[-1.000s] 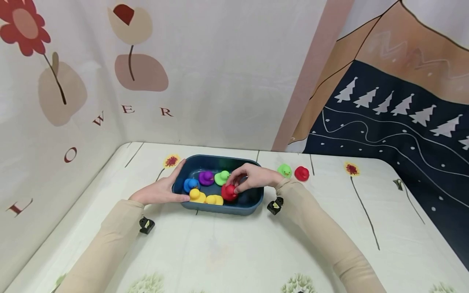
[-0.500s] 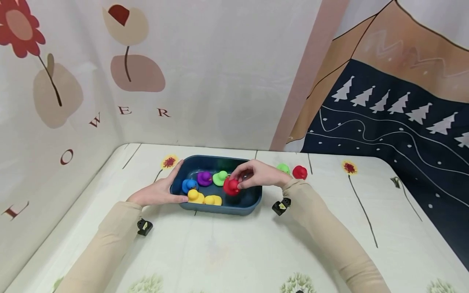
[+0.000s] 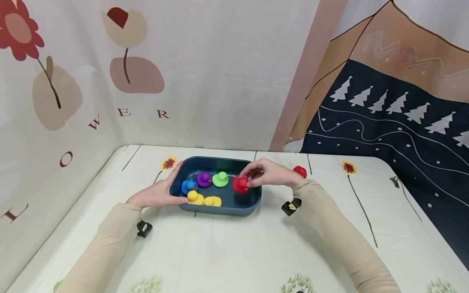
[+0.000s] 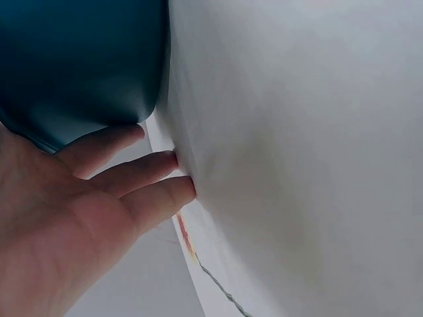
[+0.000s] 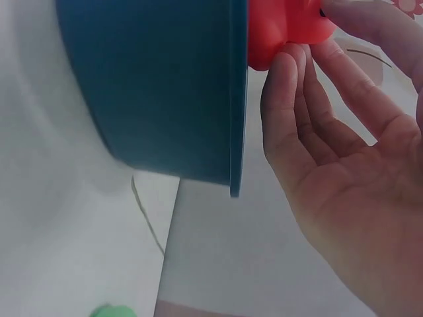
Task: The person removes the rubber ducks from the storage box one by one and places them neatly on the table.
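Your right hand and the red duck have moved over to the right end of the tub.
You pinch that duck with your right thumb and fingers. Your left hand is spread wide on the tub's left end, well apart from it. Between your hands, a green duck, purple duck, blue duck and two yellow ducks sit inside. Another red duck is behind your right wrist.
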The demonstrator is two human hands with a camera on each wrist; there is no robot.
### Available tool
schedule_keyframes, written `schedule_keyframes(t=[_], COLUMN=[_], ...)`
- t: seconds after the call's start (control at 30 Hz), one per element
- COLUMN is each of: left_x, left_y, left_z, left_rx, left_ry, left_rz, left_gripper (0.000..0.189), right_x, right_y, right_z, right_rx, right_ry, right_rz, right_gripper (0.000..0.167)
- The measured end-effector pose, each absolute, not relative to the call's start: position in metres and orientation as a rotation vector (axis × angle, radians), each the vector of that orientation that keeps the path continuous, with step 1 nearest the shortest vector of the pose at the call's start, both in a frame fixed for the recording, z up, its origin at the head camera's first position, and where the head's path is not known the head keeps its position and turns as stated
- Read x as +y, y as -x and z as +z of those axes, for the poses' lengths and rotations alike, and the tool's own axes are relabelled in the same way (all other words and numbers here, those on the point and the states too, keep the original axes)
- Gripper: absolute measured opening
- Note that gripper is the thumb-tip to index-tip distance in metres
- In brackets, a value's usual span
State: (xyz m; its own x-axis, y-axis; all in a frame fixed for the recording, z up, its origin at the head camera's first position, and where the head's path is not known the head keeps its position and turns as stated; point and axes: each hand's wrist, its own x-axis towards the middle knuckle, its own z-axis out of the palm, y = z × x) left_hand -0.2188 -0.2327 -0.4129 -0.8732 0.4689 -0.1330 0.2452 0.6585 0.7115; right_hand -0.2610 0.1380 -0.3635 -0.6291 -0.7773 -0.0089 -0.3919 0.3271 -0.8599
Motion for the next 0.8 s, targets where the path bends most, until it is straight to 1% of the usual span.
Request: schedule_keyframes(t=[0.4,0.8], left_x=[-0.233,-0.234], left_y=[0.214,0.218], left_z=[-0.408,-0.411], left_rx=[2.583,2.575], left_ry=[-0.598,-0.598], left_rz=[1.017,1.040], left_gripper=[0.117,0.115], right_x=[0.162,0.188], right_y=[0.253,0.247], right_z=[-0.358,-0.354], right_rx=[2.186,2.276], right_ry=[0.947,0.911], right_rz=[-1.277,-1.323], right_gripper=[0.030,0.030])
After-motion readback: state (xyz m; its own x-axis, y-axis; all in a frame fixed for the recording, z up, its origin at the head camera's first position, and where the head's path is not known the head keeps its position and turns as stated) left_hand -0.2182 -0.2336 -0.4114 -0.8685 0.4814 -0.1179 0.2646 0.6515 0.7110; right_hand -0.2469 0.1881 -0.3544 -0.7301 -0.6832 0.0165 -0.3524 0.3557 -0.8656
